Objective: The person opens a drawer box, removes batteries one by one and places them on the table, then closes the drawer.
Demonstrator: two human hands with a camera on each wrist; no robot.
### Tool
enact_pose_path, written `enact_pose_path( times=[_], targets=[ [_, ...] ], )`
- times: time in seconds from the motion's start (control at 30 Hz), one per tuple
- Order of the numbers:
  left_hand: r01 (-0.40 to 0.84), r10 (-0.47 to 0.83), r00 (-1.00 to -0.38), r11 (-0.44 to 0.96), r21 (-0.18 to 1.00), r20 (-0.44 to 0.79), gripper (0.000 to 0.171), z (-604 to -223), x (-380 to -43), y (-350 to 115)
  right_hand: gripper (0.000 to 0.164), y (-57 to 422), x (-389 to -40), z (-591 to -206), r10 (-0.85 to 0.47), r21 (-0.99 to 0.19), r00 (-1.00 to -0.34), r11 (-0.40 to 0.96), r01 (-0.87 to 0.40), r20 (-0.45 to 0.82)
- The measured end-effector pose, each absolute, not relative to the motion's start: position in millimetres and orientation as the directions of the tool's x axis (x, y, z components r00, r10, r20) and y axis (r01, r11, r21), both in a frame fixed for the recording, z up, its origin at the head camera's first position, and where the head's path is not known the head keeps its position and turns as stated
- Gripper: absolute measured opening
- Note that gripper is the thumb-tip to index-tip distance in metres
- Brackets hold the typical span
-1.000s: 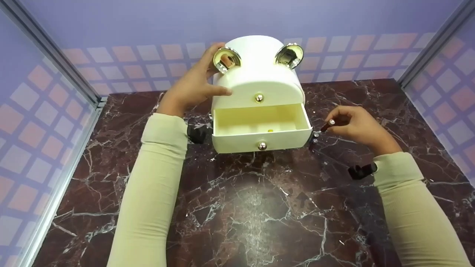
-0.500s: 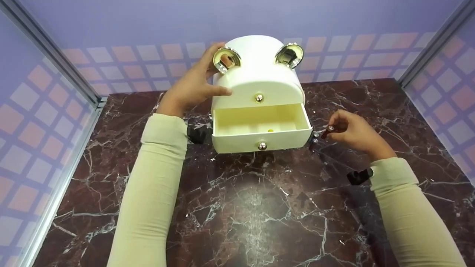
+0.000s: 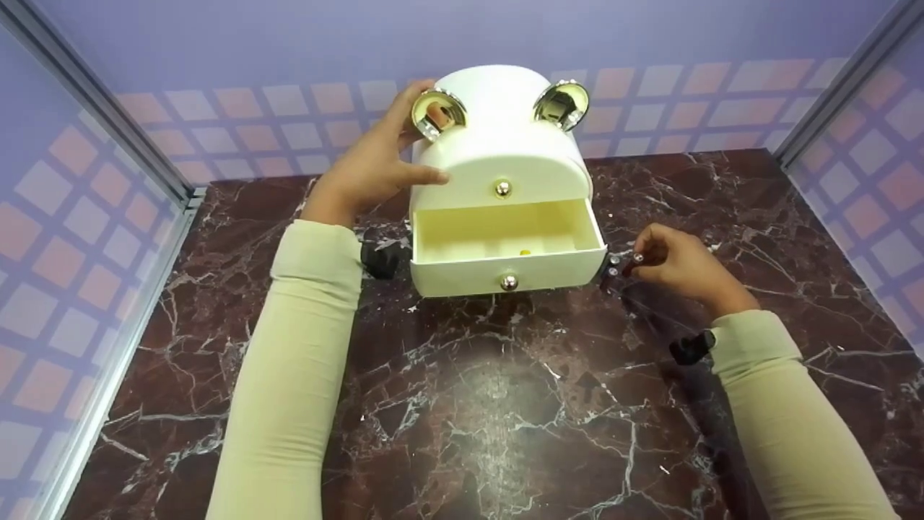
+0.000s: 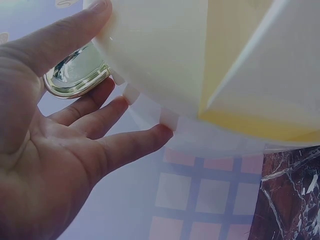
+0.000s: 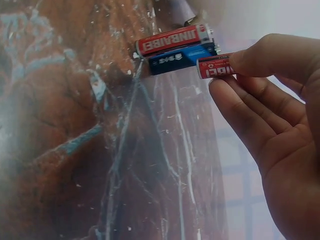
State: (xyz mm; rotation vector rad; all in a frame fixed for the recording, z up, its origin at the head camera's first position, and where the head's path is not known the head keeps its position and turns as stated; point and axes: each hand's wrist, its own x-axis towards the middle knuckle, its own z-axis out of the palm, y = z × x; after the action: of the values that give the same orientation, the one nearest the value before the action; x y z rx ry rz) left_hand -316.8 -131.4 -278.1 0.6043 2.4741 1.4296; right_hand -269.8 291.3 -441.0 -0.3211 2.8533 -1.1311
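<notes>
A white drawer box point(image 3: 498, 144) with two shiny gold ears stands toward the back of the table. Its lower drawer point(image 3: 509, 273) is pulled out, and a small yellow thing point(image 3: 525, 253) lies inside. My left hand point(image 3: 375, 159) grips the box's left side, thumb on the front edge and the other fingers spread behind the ear. To the right, my right hand point(image 3: 682, 267) pinches a red battery point(image 5: 215, 66) between thumb and fingers. Just left of it a red battery point(image 5: 172, 41) and a blue battery point(image 5: 180, 57) stand side by side, by the drawer's right corner.
The dark red marbled table point(image 3: 462, 404) has white veins and glossy glare in the middle. Behind the box rises a lilac wall point(image 3: 289, 43) with pink and white squares. Side panels point(image 3: 65, 238) with metal edges bound the left and right.
My right hand has moved slightly down and left, bringing its battery closer to the two standing ones. The left hand and the drawer box hold their place.
</notes>
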Motion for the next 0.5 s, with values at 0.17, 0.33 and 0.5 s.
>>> enact_pose_path(
  times=[0.17,0.33,0.5],
  targets=[
    [0.231,0.452,-0.892,0.435,0.87,0.011,0.108,-277.8,-316.2,-131.8,0.026,290.6,-270.4,-445.8,-0.205,-0.665,-0.978,0.726,-0.178,0.037],
    [0.224,0.449,-0.893,0.434,0.873,0.006,0.108,-277.9,-315.9,-132.3,0.027,288.1,-270.1,-450.9,-0.203,-0.677,-0.979,0.718,-0.165,0.023],
    [0.231,0.451,-0.892,0.431,0.872,0.013,0.108,-277.7,-316.3,-132.4,0.028,285.9,-270.5,-454.9,-0.193,-0.673,-0.981,0.723,-0.157,0.022]
  ],
)
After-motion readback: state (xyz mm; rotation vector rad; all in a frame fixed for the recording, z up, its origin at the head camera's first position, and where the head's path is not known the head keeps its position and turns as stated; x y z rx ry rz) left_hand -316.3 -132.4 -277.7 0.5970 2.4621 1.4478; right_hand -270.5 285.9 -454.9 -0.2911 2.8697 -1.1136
